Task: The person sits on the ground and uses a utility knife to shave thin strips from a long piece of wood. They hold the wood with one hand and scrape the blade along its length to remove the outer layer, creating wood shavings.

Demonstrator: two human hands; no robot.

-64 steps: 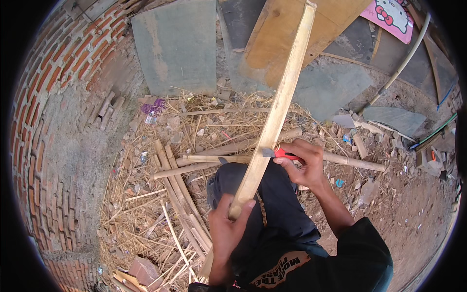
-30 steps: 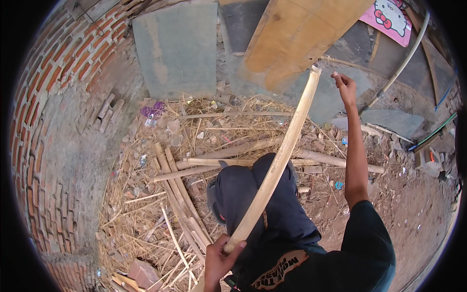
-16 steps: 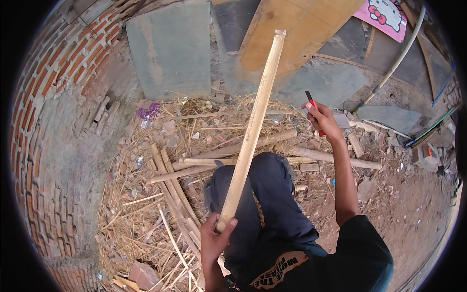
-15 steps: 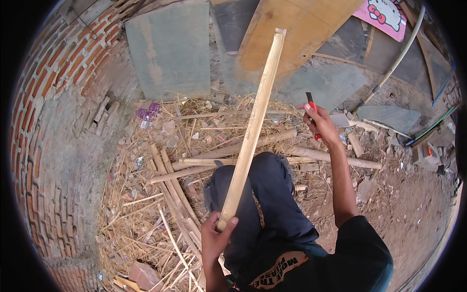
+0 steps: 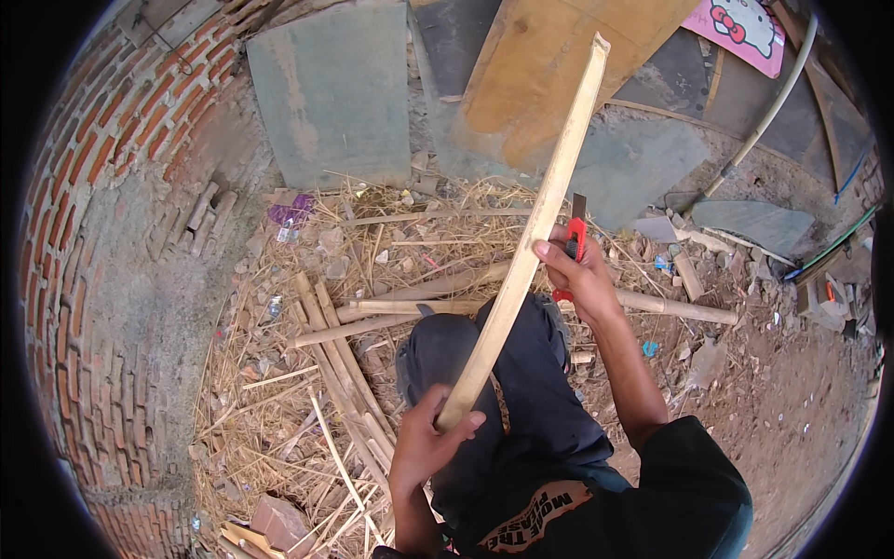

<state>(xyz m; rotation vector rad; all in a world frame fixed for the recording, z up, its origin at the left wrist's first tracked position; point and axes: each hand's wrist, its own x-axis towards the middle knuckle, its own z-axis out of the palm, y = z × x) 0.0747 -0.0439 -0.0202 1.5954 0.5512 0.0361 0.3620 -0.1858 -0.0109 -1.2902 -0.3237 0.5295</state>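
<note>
A long split bamboo strip [image 5: 533, 244] slants up and away to the right, over my bent knees. My left hand [image 5: 434, 436] is closed around its near end, thumb lying across the strip. Farther up, my right hand [image 5: 581, 270] grips a red utility knife [image 5: 575, 244], its dark blade pointing upward. The thumb of that same hand presses on the strip's right edge, near its middle. The blade stands beside the strip, apart from it. The strip's far end reaches in front of the leaning boards.
Several bamboo pieces [image 5: 346, 359] lie on the left among straw and shavings, and a bamboo pole [image 5: 675, 306] lies beyond my knees. A brick wall [image 5: 84, 270] rises on the left. Boards [image 5: 331, 102] lean at the back, near a pale pipe [image 5: 765, 116].
My right hand has come left and down with the knife and now touches the bamboo strip. The strip's far end has swung to the right; my left hand has shifted slightly right.
</note>
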